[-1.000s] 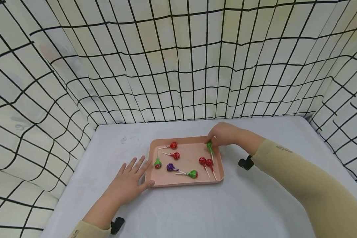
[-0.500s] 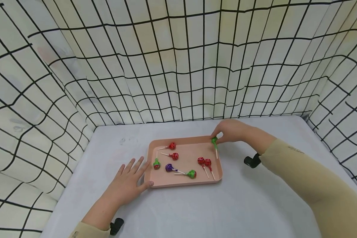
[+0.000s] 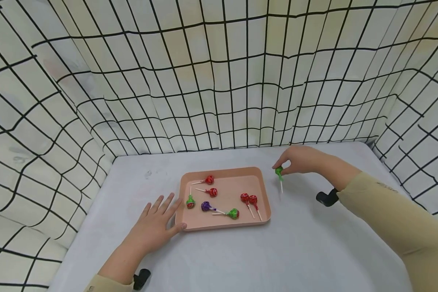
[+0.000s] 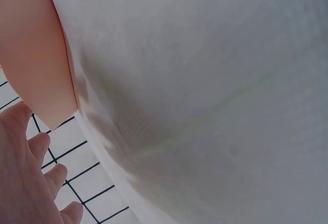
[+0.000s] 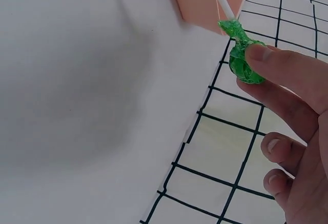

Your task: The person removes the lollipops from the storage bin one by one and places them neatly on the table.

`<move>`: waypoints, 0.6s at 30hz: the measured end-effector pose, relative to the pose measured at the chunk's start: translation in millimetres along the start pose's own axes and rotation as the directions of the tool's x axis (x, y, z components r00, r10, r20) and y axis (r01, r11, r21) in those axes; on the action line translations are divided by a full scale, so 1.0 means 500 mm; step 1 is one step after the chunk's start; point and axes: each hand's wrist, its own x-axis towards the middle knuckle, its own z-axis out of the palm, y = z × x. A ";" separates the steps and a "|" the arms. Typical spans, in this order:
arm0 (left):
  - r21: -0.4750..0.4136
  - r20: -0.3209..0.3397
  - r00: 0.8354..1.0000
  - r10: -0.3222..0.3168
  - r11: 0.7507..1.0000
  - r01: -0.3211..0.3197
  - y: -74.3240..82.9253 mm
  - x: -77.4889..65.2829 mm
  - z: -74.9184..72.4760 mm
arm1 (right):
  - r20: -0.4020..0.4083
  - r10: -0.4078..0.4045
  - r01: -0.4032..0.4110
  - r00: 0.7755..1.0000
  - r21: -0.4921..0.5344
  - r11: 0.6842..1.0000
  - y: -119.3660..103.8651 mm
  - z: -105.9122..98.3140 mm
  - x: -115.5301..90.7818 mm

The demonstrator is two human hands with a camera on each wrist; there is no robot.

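Observation:
Between thumb and forefinger, my right hand (image 3: 303,159) pinches a green-wrapped lollipop (image 3: 279,171) by its candy head, its white stick pointing down. It is held past the right side of a pink tray (image 3: 237,173). The right wrist view shows the same green lollipop (image 5: 243,62) close up. My left hand (image 3: 154,224) lies spread at the tray's left edge, thumb and fingertips at the rim. In the tray lie red lollipops (image 3: 212,192), a purple lollipop (image 3: 206,206) and green lollipops (image 3: 233,213). The left wrist view shows fingers of the left hand (image 4: 31,172) beside the tray wall.
A white-covered table (image 3: 299,251) lies under the tray. White walls with a black grid (image 3: 237,81) rise at the back and both sides. Black wrist devices (image 3: 327,198) sit at both cuffs.
My right hand has moved right with the green lollipop, from over the tray's back right corner to outside the tray. The left hand has stayed at the tray's left edge.

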 end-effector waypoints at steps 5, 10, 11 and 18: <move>-0.001 0.000 1.000 0.004 1.000 -0.004 0.000 -0.002 -0.002 | 0.019 0.004 -0.004 1.000 0.006 1.000 0.004 0.007 -0.004; 0.005 -0.008 1.000 0.012 1.000 -0.012 -0.001 -0.004 -0.004 | 0.068 0.004 -0.005 0.998 0.014 1.000 0.009 0.030 0.007; 0.006 -0.010 1.000 0.013 1.000 -0.013 -0.001 -0.004 -0.004 | 0.077 0.006 -0.006 0.997 0.008 1.000 0.011 0.036 0.011; 0.004 -0.003 1.000 0.014 1.000 -0.014 -0.003 -0.002 0.002 | 0.131 0.011 -0.011 0.991 -0.001 1.000 0.017 0.072 0.028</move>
